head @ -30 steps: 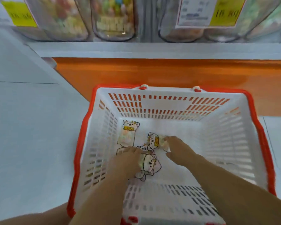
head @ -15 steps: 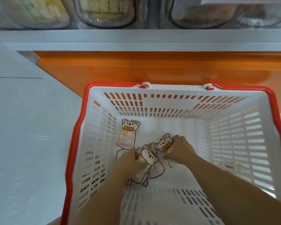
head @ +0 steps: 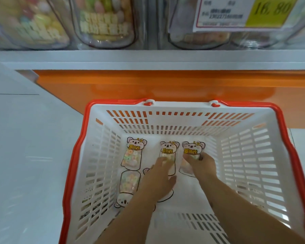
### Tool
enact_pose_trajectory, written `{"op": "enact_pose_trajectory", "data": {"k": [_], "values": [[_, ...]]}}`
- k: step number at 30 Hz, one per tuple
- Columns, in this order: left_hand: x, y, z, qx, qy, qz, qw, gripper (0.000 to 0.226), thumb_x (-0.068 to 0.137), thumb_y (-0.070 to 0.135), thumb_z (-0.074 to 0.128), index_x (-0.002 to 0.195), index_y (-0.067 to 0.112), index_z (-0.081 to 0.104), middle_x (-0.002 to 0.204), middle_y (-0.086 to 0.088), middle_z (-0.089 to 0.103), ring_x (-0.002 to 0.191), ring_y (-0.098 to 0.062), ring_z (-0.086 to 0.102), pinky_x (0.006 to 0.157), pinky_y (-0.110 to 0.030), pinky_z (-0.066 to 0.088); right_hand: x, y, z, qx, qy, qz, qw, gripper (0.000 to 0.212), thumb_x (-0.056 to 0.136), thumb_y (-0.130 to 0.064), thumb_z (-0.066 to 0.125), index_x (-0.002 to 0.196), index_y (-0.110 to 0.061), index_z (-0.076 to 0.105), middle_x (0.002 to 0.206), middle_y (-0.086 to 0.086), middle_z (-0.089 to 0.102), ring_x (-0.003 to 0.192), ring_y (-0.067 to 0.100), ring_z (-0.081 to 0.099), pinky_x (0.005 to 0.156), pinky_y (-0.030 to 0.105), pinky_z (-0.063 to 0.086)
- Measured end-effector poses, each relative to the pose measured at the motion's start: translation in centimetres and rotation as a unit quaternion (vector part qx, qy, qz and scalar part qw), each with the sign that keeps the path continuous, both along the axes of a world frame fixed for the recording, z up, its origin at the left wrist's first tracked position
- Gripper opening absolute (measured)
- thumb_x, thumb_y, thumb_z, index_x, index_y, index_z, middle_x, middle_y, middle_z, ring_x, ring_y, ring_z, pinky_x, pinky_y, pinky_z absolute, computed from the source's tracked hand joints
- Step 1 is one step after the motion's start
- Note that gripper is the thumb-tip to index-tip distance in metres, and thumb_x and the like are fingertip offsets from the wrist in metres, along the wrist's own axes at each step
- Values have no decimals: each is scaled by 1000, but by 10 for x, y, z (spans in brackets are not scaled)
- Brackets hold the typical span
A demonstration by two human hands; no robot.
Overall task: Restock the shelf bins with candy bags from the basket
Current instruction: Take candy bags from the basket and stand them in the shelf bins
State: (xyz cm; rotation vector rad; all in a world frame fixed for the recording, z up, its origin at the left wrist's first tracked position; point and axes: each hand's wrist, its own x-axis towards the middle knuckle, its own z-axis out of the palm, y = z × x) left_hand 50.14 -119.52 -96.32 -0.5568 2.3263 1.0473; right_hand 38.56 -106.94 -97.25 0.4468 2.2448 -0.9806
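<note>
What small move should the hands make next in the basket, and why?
Probably curl the left hand round the middle bag, then lift both hands: its fingers lie flat on that bag, while the right hand seems to pinch the right bag, and both bags sit low in the basket.

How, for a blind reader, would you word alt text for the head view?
In a white, red-rimmed basket, the left hand lies flat on one koala candy bag and the right hand grips the neighbouring bag. More bags lie left; candy bins stand above.
</note>
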Motion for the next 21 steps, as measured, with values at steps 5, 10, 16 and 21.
{"op": "enact_pose_trajectory", "data": {"k": [5, 10, 16, 21], "values": [[9, -37, -5, -129, 45, 147, 980, 39, 99, 25, 50, 138, 26, 53, 148, 3, 43, 134, -19, 41, 110, -36, 38, -6, 19, 4, -28, 5, -83, 996, 21, 82, -33, 79, 92, -16, 70, 85, 2, 72, 79, 20, 68, 71, 36, 55], [23, -77, -26, -80, -74, 260, 959, 61, 92, 26, 56, 149, 26, 33, 149, -6, 36, 136, -31, 37, 108, -44, 37, 3, -14, -1, -112, -115, -54, 985, 23, 85, -29, 78, 97, -11, 71, 96, 9, 74, 85, 20, 67, 72, 31, 51], [8, -72, -27, 8, -59, 375, 925, 74, 96, 28, 63, 156, 18, 21, 95, 5, 60, 91, -20, 60, 80, -33, 50, 22, -33, -24, -30, -138, 40, 989, 41, 76, -37, 77, 109, -17, 63, 122, 10, 60, 97, 24, 63, 83, 41, 58], [-4, -65, -25, 44, -59, 363, 929, 56, 97, 26, 62, 147, 12, 41, 111, -3, 61, 91, -14, 55, 75, -24, 42, 13, -36, -21, -69, -178, -34, 981, 86, 79, -34, 83, 144, -10, 33, 128, 11, 54, 100, 21, 56, 77, 33, 48]]}}
